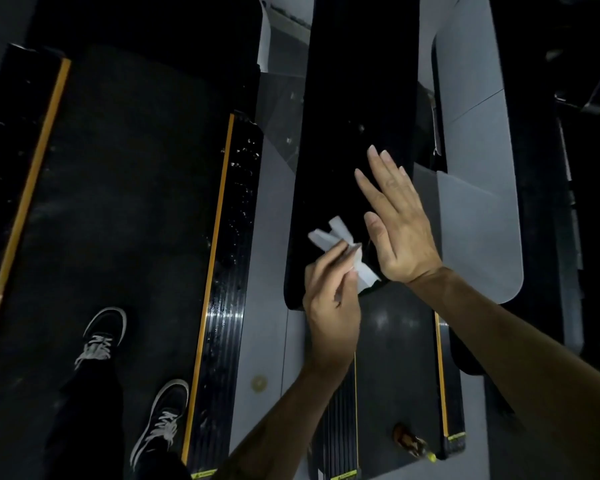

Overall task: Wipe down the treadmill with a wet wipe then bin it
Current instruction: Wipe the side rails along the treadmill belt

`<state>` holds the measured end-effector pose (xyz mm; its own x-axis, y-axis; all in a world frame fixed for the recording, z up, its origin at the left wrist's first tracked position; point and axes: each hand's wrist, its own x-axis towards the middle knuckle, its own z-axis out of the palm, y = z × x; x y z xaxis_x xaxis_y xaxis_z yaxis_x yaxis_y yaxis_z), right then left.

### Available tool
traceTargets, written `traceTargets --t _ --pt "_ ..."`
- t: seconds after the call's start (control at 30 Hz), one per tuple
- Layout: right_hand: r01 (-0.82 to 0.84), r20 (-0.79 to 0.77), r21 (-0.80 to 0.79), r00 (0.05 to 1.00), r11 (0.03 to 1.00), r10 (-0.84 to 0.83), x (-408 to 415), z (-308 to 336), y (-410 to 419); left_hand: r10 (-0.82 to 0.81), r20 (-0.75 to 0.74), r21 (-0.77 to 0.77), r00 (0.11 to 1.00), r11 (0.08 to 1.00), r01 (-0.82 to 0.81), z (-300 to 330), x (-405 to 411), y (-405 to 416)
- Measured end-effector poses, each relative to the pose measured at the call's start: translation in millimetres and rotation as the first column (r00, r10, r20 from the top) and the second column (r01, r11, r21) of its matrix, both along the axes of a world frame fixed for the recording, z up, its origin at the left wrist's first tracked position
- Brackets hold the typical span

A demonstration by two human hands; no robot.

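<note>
One wipe [340,251], white, crumpled; long axis runs diagonal, upper-left to lower-right, over the near end of the black panel [354,98]. Left hand [331,306] pinches its middle, fingers curled, knuckles up, forearm coming from below. Right hand [395,223] just right of the wipe: flat, fingers straight and together, pointing up-left along the panel, holding nothing; contact with panel unclear. Two hands, two shoes [136,368] on the belt [118,202] well left of the panel.
</note>
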<state>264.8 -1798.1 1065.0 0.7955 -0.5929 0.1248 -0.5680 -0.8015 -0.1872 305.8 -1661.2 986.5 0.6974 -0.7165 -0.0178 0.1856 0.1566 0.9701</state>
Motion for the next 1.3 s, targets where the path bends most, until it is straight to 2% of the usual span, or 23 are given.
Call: traceTargets --t 0.13,0.27,0.47,0.6,0.7,0.9,1.03,1.1,1.2,1.3 --pt "0.004 0.004 0.004 1.000 1.000 -0.004 -0.7 0.4 -0.5 0.022 0.063 -0.015 0.998 1.000 -0.021 -4.5 -6.7 16.7" --pt "-0.001 -0.001 -0.009 1.000 1.000 0.001 -1.7 -0.9 -0.5 -0.009 0.161 -0.043 0.987 0.999 0.016 -2.4 8.9 -3.6" --pt "0.000 0.002 0.004 1.000 1.000 0.000 -1.7 -0.4 -1.4 -0.058 0.054 0.011 0.997 0.998 0.057 -6.0 7.3 -5.0" --pt "0.005 0.003 0.005 1.000 1.000 -0.005 -1.6 -1.1 -1.1 -0.100 0.032 -0.025 0.995 0.995 0.100 -5.1 -8.7 21.6" --pt "0.012 0.001 -0.003 1.000 1.000 -0.012 -0.9 -1.6 -0.3 -0.137 0.086 -0.058 0.987 0.988 0.142 1.9 -7.4 14.9" --pt "-0.001 -0.001 -0.006 1.000 1.000 0.001 -1.4 -1.5 -1.1 -0.207 0.168 0.020 0.964 0.978 0.206 -10.1 -1.1 2.6" --pt "-0.011 0.003 -0.013 1.000 1.000 0.011 -1.0 -0.8 -0.5 -0.231 0.131 0.090 0.964 0.971 0.220 -19.5 -14.7 31.7" --pt "-0.016 -0.002 -0.027 1.000 1.000 0.016 0.1 -0.4 -0.1 -0.246 0.164 0.077 0.955 0.969 0.236 -15.1 -12.5 34.6" --pt "-0.017 -0.011 -0.044 1.000 0.999 0.016 0.0 -1.0 0.0 -0.259 0.210 0.004 0.943 0.965 0.264 -2.5 -0.3 12.3" --pt "-0.020 -0.024 -0.059 1.000 0.998 0.019 -1.2 -1.1 -1.9 -0.294 0.143 0.046 0.945 0.956 0.291 4.8 8.0 -9.0"
